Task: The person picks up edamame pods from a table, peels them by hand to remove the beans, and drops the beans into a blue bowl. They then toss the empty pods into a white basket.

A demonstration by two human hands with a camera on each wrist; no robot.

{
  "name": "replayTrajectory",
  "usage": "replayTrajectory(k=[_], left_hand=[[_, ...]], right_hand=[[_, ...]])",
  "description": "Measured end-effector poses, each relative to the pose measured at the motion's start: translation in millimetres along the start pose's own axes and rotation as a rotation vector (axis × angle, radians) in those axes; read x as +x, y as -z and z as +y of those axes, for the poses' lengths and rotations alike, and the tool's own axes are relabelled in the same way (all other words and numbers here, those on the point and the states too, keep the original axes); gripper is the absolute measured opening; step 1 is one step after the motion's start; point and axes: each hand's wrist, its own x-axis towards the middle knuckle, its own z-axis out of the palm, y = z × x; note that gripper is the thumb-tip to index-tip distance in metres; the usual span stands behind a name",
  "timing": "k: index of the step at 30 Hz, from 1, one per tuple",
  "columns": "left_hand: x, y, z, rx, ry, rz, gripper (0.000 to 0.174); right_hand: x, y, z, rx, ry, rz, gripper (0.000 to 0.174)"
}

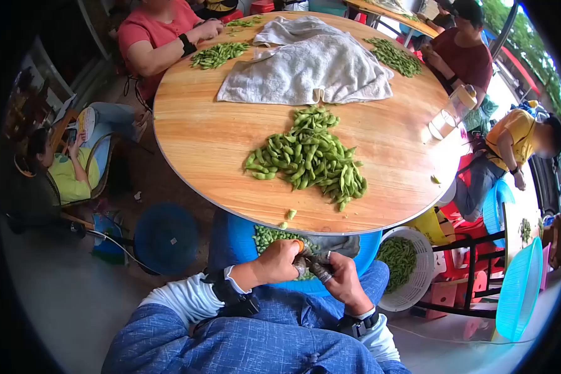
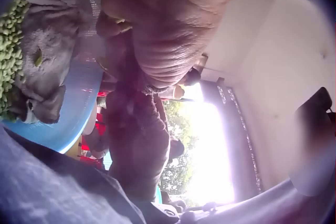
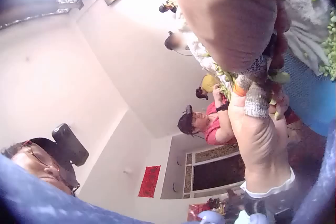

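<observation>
Over the blue basin (image 1: 234,240) at my lap, my left hand (image 1: 274,262) and right hand (image 1: 346,282) meet with fingers curled. Worn grey wraps cover some fingers, and an orange band (image 1: 300,245) shows on the left hand. In the right wrist view a green edamame pod (image 3: 281,78) pokes out between the fingertips of both hands; the fingers hide most of it. Shelled green beans (image 1: 269,237) lie in the basin beside a grey cloth (image 1: 333,244). Ahead on the round wooden table (image 1: 199,143) is a heap of edamame pods (image 1: 308,156).
White towels (image 1: 305,68) lie mid-table, with smaller pod piles (image 1: 219,55) beyond. A white basket (image 1: 421,268) of pods stands right of my knee. A clear container (image 1: 444,123) sits by the table's right edge. Other people sit around the table.
</observation>
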Motion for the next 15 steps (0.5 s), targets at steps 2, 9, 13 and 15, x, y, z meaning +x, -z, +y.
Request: replayTrajectory(k=[2,9,13,15], left_hand=[[2,-10,-3,0.005,0.035,0.037,0.024],[0,35,18,0.110,-0.338,0.338,0.017],[22,82,5,0.388,-0.125,0.635,0.033],[40,99,-10,0.535,-0.029,0.639,0.033]], right_hand=[[0,1,-5,-0.013,0.027,0.047,0.015],[-41,98,42,-0.470,-0.121,0.655,0.015],[-61,117,52,-0.466,-0.144,0.796,0.023],[-63,113,61,-0.379,-0.103,0.796,0.024]])
